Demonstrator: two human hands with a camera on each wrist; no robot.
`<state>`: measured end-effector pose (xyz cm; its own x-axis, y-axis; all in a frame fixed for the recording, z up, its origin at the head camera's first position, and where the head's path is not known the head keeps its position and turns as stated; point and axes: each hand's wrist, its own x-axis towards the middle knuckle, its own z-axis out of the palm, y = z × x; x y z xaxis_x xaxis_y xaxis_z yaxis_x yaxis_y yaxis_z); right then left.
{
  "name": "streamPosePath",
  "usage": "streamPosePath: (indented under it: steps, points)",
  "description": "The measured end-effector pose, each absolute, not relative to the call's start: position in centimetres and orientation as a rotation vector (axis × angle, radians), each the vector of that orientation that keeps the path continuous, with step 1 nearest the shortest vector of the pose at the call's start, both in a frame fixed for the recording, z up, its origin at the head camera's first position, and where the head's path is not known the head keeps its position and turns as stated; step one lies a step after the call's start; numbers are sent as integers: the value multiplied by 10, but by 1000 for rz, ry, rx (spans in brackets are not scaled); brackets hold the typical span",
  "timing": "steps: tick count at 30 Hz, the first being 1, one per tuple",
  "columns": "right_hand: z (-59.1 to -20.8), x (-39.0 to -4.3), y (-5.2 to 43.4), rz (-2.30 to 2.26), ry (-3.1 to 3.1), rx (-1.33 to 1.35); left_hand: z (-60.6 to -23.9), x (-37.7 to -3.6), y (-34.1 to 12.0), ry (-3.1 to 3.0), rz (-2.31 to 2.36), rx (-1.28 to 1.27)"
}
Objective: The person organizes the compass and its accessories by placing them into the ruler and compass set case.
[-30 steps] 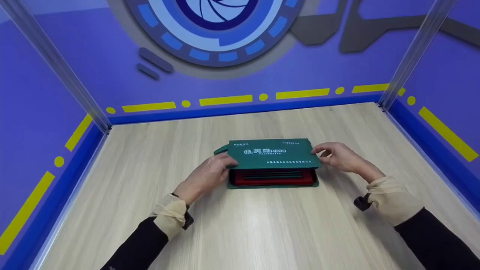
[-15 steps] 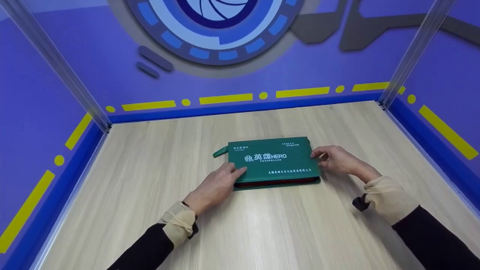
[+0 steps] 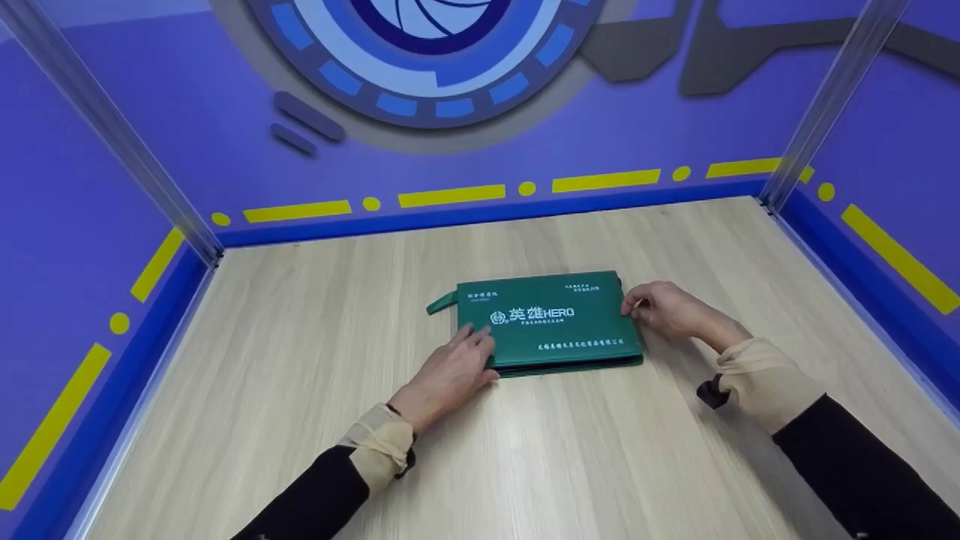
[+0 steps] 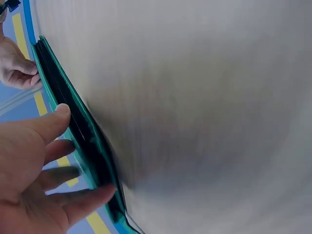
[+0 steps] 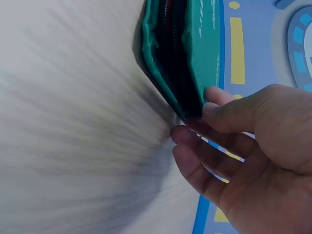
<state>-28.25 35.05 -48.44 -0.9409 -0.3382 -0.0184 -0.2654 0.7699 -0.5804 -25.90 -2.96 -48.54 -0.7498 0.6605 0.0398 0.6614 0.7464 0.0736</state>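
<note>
Left hand (image 3: 456,369) lies flat, fingers straight, pressing the case (image 3: 551,324) lid down mid-table; right hand (image 3: 667,309) pinches the right edge, maybe the zip pull – best keep that lid pinned flat while the right works

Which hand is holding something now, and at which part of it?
The right hand pinches the green case at its right edge, likely the zipper pull. The left hand only rests flat on the front left corner.
</note>
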Motion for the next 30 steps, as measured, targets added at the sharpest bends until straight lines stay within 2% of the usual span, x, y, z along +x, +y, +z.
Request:
streamPosePath:
  steps: [6, 14, 20, 25, 30]
  points:
    - [-483, -292, 353, -906, 2857, -413, -489, -259, -23, -2802, 57, -1134]
    - [-485, -314, 353, -1003, 2849, -22, -491, -259, -16, -2841, -13, -1086]
    - [-489, -332, 346, -959, 2852, -56, -489, -260, -13, -2915, -44, -1023]
    - [-495, -340, 347, -934, 2864, -103, -488, -259, -12, -2889, -7, -1067]
    - [-499, -345, 348, -1017, 2844, -14, -487, -259, -13, -2838, 21, -1096]
